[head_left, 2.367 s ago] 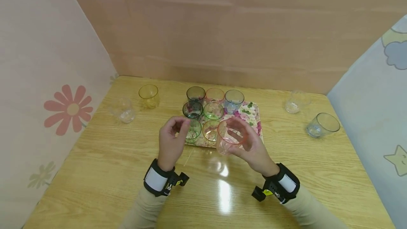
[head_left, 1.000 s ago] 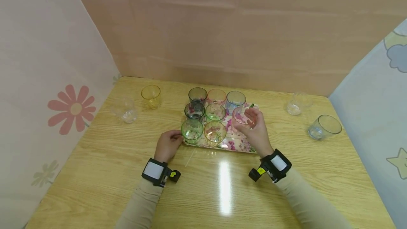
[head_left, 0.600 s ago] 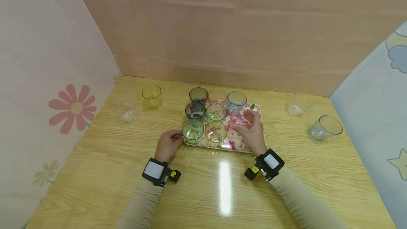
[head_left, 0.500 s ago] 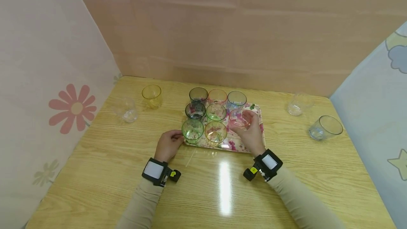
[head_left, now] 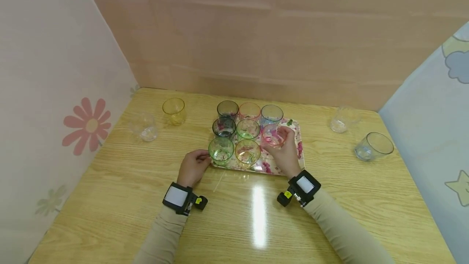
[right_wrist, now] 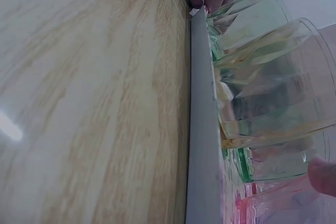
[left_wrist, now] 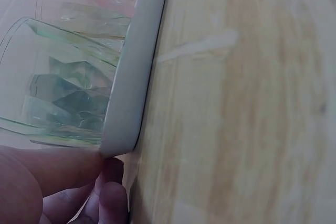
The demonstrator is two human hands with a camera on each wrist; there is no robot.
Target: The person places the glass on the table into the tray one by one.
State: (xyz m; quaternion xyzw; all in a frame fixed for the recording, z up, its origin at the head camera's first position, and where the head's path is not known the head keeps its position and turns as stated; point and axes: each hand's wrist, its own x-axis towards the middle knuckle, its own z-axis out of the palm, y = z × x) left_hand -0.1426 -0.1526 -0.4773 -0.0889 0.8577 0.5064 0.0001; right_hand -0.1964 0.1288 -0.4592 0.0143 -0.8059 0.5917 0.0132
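In the head view my right hand [head_left: 286,154] grips a pink-rimmed glass [head_left: 272,137] over the right part of a flowered tray [head_left: 299,148], thumb on the near side. The glass is upright, right of the middle green glass [head_left: 248,128] and in front of the blue glass [head_left: 272,114]. My left hand [head_left: 192,168] pinches the tray's near left corner; in the left wrist view the thumb [left_wrist: 63,169] presses the white rim from above with fingers beneath. Beside that corner stands a green glass [head_left: 221,150], with a yellow glass [head_left: 247,154] to its right.
Two dark glasses [head_left: 224,127] and a red-rimmed glass [head_left: 250,110] fill the tray's back left. Off the tray, a yellow glass [head_left: 174,111] and a clear glass [head_left: 147,132] stand left; another clear glass [head_left: 338,124] and a bluish glass [head_left: 370,148] are right.
My right hand has carried the pink-rimmed glass from in front of the tray onto its right part, then slid left toward the green glass. My left hand has lowered to the tray's corner.
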